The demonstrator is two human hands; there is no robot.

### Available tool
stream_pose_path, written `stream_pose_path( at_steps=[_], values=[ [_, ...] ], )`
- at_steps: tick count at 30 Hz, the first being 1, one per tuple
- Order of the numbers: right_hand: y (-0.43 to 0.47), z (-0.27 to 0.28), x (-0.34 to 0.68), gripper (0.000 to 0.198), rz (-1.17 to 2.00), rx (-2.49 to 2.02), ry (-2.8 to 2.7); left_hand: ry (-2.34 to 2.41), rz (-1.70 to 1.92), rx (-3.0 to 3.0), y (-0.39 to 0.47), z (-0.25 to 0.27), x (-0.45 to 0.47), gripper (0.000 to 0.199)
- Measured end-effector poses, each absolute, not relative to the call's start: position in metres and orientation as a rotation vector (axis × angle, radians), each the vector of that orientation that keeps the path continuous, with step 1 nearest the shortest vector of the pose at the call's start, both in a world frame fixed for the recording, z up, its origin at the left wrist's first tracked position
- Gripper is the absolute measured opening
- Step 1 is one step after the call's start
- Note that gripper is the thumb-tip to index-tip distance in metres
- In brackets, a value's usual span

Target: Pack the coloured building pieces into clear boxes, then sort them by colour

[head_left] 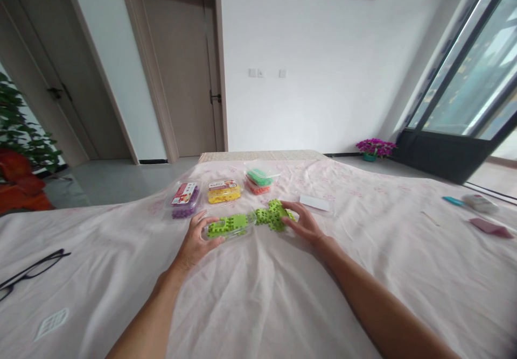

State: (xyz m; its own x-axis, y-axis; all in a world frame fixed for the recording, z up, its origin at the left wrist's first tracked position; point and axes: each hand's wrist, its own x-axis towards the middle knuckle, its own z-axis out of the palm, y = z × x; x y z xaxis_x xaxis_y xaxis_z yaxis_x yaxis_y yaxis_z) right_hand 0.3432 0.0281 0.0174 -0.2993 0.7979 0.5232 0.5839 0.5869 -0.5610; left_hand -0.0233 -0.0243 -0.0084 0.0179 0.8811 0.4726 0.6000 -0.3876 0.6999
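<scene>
My left hand grips the left end of a clear plastic box, thumb at the near side and fingers over the far side. Inside the box lie green toothed-edge interlocking blocks. My right hand is curled around the right side of a small heap of green interlocking blocks on the cloth, just right of the box. Behind stand a box of purple pieces, a box of yellow pieces and a clear container with green and orange pieces.
A pink-white cloth with folds covers the surface. A white card lies right of the heap. Black-framed glasses rest at the left. A blue item, a white block and a pink item lie far right.
</scene>
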Motion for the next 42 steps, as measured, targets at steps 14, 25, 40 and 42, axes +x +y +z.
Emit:
stream_pose_path(
  at_steps=[14, 25, 40, 42],
  values=[
    [0.05, 0.0, 0.379, 0.052, 0.629, -1.196, -1.986, 1.534, 1.304, 2.07, -0.024, -0.011, -0.025, 0.045],
    [0.043, 0.011, 0.382, 0.036, 0.609, -1.248, -2.043, 1.501, 1.309, 2.027, -0.023, -0.011, -0.025, 0.046],
    [0.045, 0.01, 0.389, 0.048, 0.027, -1.667, -2.023, 1.514, 1.273, 2.021, -0.024, -0.009, -0.024, 0.045],
    [0.041, 0.012, 0.386, 0.05, 0.013, -1.655, -2.089, 1.514, 1.27, 2.03, -0.024, -0.009, -0.024, 0.045]
  ],
)
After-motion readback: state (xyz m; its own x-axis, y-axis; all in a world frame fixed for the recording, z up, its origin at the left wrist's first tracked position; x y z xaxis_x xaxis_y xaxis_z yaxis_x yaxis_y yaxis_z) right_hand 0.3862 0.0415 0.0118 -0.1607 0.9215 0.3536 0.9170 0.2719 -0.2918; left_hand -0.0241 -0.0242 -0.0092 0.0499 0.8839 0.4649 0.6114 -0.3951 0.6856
